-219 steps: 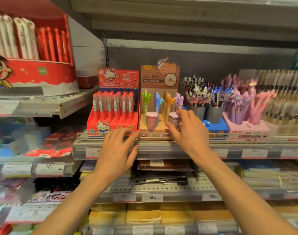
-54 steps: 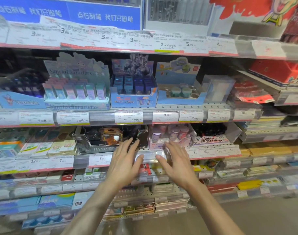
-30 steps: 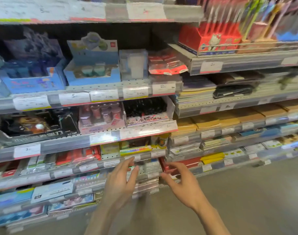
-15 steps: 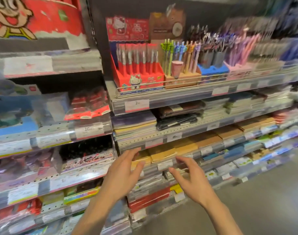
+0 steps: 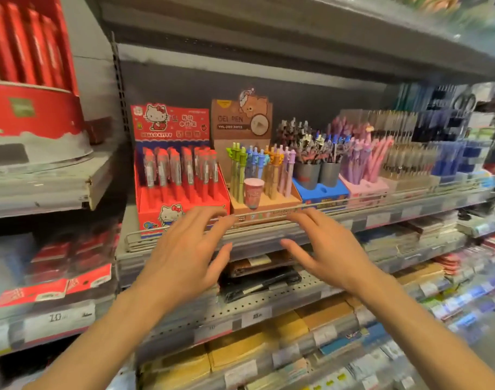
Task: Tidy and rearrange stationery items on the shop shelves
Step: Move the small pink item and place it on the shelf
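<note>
Before the gel pen display (image 5: 264, 175), both spread hands, left hand (image 5: 184, 257) and right hand (image 5: 328, 249), have seemingly risen.

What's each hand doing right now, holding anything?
Left hand: open, fingers spread, holding nothing, in front of the red pen box.
Right hand: open, fingers spread, holding nothing.

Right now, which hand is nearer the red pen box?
Left. The left hand overlaps the red pen box front; the right hand is before the brown box.
</note>
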{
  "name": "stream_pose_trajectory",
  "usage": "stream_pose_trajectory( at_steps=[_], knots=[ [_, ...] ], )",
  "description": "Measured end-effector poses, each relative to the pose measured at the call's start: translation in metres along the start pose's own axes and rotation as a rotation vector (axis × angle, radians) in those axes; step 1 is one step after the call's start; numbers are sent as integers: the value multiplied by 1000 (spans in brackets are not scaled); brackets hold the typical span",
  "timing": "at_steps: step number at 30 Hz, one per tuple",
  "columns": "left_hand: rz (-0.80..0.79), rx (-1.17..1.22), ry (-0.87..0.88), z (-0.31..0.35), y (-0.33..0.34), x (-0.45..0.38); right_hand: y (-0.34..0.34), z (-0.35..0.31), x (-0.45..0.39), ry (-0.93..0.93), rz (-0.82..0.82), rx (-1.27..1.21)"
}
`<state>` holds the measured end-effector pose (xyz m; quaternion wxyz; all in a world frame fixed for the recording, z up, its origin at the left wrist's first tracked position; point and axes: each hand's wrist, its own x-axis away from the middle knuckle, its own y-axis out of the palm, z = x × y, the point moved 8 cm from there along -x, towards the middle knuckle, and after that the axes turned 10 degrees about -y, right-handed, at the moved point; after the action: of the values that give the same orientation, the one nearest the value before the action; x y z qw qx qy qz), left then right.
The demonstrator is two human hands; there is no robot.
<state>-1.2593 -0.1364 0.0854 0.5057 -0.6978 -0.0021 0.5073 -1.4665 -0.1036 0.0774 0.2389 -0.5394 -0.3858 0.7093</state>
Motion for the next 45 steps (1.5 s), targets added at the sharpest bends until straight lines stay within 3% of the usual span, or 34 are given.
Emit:
stream_pose_trajectory(
  at_steps=[5, 10, 19, 34, 45],
  knots=[
    [-64, -210, 2, -8, 9, -20, -12, 9, -55, -172, 65, 48],
    [-142, -271, -79, -17, 22, -20, -1, 7, -91, -227, 101, -10],
    [-133, -246, -201, -6, 24, -14, 10, 20, -101, -67, 244, -285],
    [-69, -194, -323, -6, 24, 7, 2, 36, -77, 63, 285, -734],
    [-37, -36, -602, -27, 19, 111, 38, -34, -9, 130, 165, -1156]
  ],
)
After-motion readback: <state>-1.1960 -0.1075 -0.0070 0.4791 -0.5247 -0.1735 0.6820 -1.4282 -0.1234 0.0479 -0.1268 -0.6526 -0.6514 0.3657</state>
